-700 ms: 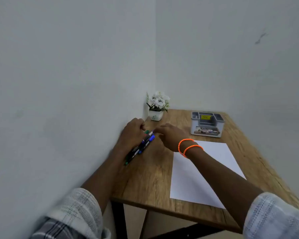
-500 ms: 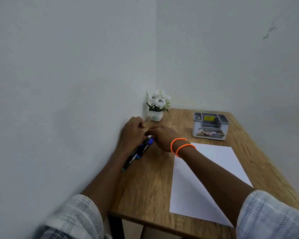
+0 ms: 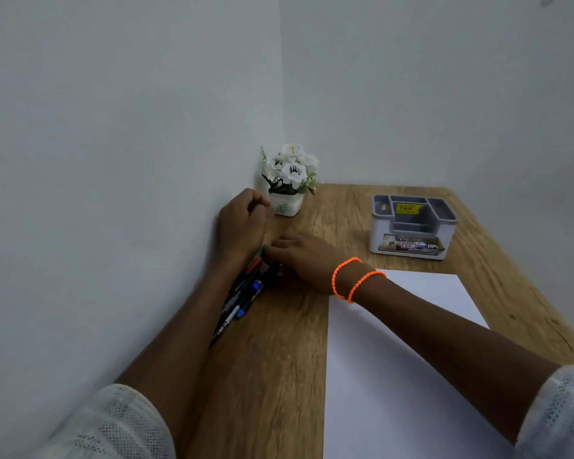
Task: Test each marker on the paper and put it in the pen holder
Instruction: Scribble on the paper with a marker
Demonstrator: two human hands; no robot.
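Currently picking first marker: right hand (image 3: 307, 260) fingers reach into bundle of coloured markers (image 3: 246, 293) by wall on wooden surface (image 3: 279, 359); grip unclear. Left hand (image 3: 242, 223) loosely curled, steadying bundle. White paper (image 3: 395, 359) unmarked; grey pen holder (image 3: 413, 226) well apart. Next: lift one, uncap.

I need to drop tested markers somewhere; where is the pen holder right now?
In the head view the pen holder stands at the table's far right, just beyond the paper.
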